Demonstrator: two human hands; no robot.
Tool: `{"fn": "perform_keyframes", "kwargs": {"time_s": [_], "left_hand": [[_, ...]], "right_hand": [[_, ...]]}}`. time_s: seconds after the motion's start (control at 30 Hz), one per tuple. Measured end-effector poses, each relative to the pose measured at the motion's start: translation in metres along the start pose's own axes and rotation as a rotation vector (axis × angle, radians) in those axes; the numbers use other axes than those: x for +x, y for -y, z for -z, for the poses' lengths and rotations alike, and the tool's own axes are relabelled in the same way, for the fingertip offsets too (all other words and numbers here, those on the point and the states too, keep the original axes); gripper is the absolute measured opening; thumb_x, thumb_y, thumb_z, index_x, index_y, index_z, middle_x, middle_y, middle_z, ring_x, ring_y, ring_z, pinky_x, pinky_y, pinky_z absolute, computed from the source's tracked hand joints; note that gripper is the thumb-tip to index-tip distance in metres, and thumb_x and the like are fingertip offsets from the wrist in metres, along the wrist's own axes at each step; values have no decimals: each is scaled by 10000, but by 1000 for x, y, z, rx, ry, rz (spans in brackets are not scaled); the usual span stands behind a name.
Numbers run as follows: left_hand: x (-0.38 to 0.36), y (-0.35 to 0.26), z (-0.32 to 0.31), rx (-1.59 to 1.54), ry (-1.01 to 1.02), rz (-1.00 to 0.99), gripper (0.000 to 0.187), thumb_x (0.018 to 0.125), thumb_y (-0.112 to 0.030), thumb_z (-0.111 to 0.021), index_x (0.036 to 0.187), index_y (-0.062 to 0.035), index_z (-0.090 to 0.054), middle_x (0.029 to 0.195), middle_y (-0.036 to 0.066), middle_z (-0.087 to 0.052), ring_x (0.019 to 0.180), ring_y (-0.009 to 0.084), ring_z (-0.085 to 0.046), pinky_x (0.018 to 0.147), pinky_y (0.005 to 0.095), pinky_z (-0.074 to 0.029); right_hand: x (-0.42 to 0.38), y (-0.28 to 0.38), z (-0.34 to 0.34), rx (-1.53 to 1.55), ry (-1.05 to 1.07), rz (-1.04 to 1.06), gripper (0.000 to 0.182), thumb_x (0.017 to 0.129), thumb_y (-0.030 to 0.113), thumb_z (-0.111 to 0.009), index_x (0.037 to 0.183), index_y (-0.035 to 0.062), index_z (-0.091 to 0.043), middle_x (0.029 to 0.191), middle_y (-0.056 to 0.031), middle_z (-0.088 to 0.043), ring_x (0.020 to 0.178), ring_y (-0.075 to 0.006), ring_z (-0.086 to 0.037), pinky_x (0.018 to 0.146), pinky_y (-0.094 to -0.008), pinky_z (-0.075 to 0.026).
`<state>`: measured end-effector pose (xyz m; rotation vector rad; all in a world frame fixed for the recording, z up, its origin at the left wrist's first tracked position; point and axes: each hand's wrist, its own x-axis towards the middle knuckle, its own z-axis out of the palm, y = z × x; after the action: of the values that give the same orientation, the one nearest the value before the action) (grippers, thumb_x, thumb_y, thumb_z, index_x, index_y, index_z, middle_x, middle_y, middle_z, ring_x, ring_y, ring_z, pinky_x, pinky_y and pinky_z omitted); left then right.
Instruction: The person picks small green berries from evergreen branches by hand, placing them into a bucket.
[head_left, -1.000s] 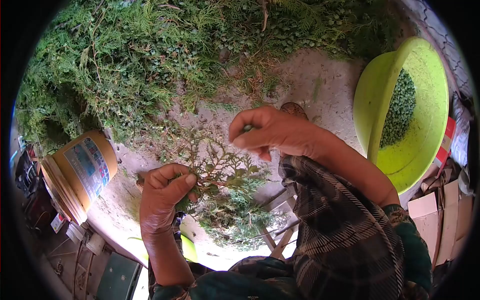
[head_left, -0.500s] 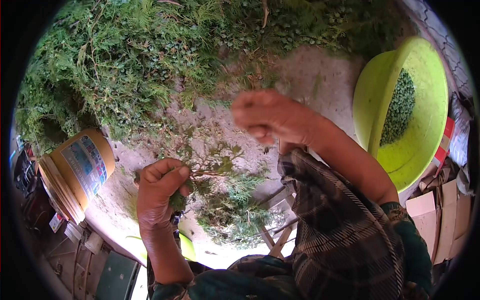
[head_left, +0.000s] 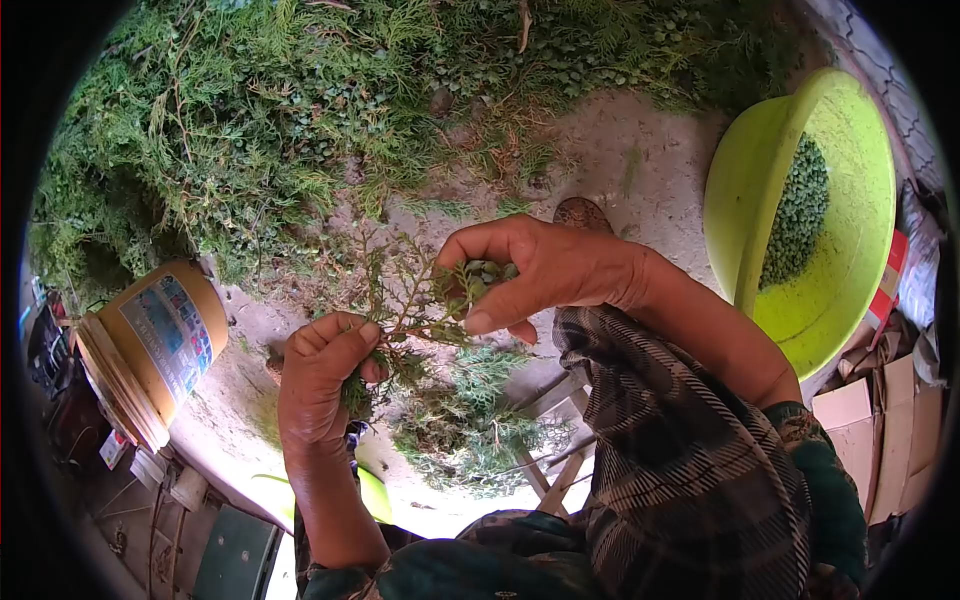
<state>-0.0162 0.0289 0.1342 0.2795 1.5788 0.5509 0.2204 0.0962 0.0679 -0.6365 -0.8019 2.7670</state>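
My left hand (head_left: 325, 375) pinches the stem of a green sprig (head_left: 405, 310) between thumb and fingers, left of centre. At the sprig's right side is my right hand (head_left: 540, 265), its thumb and fingers curved around small green cones (head_left: 487, 272). A lime-green basin (head_left: 730, 200) stands tilted at the right, with a heap of small green cones (head_left: 797, 215) inside. Behind both hands a large pile of green branches (head_left: 300, 120) covers the ground.
A yellow bucket (head_left: 205, 300) leans at the left. Cut greenery (head_left: 470, 430) lies below the hands beside a wooden frame (head_left: 562, 485). Cardboard (head_left: 880, 430) stands at the lower right. A shoe tip (head_left: 582, 213) shows behind my right wrist.
My right hand has come down and closer to the sprig, and its fingers are now around small cones. My left hand keeps its hold, almost unmoved.
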Motion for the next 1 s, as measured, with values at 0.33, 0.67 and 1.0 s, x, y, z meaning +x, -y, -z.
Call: {"fn": "perform_keyframes", "kwargs": {"time_s": [0.33, 0.67, 1.0], "left_hand": [[1, 4, 5, 19, -24, -35, 90, 801, -80, -643, 771, 2, -622, 560, 36, -561, 509, 93, -511, 520, 212, -418], [-3, -4, 47, -22, -117, -135, 100, 832, -83, -601, 849, 16, -608, 614, 42, -564, 563, 103, -521, 568, 219, -422], [4, 8, 30, -189, -58, -130, 100, 847, -74, -583, 806, 16, -594, 628, 42, -554, 554, 97, -491, 596, 241, -446]], "right_hand": [[5, -6, 4, -200, 83, -63, 249, 915, 263, -552, 932, 15, -554, 612, 25, -503, 474, -38, -461, 428, -207, -375], [-53, 28, 12, -557, -277, -121, 270, 902, 286, -522, 869, 25, -581, 697, -40, -539, 640, -121, -508, 588, -293, -449], [-195, 43, 11, -1581, -1684, 275, 219, 814, 21, -586, 1031, 23, -609, 1058, -102, -604, 1070, -201, -531, 905, -320, -421]]}}
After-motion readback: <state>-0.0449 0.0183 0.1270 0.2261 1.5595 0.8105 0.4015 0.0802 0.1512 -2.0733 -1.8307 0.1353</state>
